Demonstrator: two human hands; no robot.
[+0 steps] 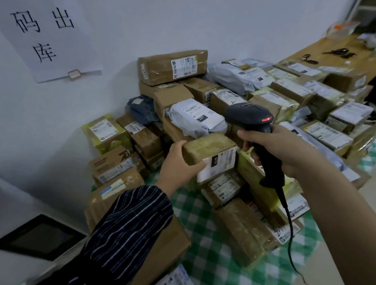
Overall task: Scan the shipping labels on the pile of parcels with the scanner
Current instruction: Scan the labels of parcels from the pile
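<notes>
A pile of parcels, brown boxes and grey mailer bags with white shipping labels, covers a green checked cloth. My left hand grips a small brown box at its left end, holding it a little above the pile, its white label turned toward me. My right hand holds the black corded scanner by its handle just right of that box. A red light shows on the scanner's head, which points away from me over the pile.
A white wall with a paper sign stands behind the pile. More parcels run along the right toward a wooden table with scissors. A dark framed panel lies at lower left. The scanner cable hangs down over the front parcels.
</notes>
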